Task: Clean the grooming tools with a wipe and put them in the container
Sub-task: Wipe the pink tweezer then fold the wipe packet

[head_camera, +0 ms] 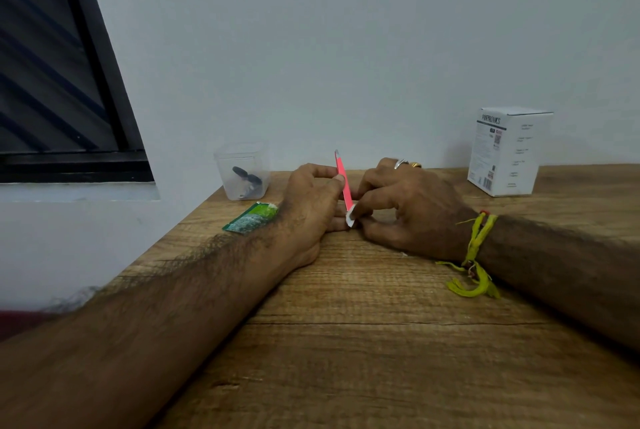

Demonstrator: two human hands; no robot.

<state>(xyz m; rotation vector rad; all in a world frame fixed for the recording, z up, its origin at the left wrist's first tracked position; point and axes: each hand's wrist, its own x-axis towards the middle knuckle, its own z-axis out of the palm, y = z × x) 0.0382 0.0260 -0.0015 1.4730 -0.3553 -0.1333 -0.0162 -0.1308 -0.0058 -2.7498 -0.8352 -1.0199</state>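
Both forearms rest on the wooden table (381,342), hands meeting over pink tweezers (343,183).
Left hand (311,207) pinches the upright tweezers mid-shaft; right hand (408,207) pinches a white wipe (350,217) round their lower end. Beyond the left fingers lie a green sachet (251,218) and a clear container (244,170) holding dark tools.

Bare, hairy forearms, no sleeves in view. The right hand (412,207) carries a silver ring (400,163) and a gold ring (415,164); a frayed yellow-green thread band (476,248), with a red strand, circles its wrist. The left hand (311,207) wears nothing.
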